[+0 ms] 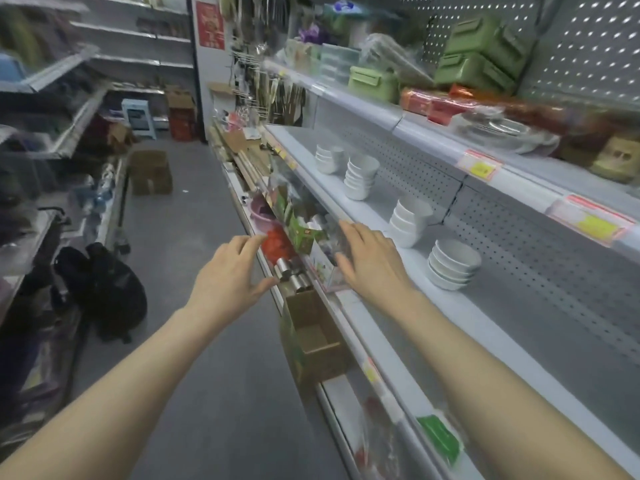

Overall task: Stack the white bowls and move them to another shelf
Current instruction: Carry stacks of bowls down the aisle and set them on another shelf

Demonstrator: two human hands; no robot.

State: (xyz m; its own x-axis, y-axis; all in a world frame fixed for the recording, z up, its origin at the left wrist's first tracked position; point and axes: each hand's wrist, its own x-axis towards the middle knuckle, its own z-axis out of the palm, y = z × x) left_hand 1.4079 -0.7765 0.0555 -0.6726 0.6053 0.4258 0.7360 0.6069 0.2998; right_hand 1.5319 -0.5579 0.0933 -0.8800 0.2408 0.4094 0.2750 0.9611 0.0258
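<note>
Several stacks of white bowls stand in a row on the white middle shelf (pixel 491 327). The nearest stack (pixel 452 265) sits to the right of my right hand, then a tilted stack (pixel 408 220), a taller stack (pixel 360 176) and a small far stack (pixel 327 157). My right hand (pixel 370 259) hovers with fingers spread over the shelf's front edge, holding nothing. My left hand (pixel 230 275) is out in the aisle, fingers relaxed and empty, level with the lower shelf's goods.
The upper shelf (pixel 433 123) carries green boxes (pixel 485 53), red packets and plates. Below the bowl shelf are a cardboard box (pixel 311 337), metal cylinders and packaged goods. A black bag (pixel 107 289) and a carton (pixel 150 171) lie on the aisle floor.
</note>
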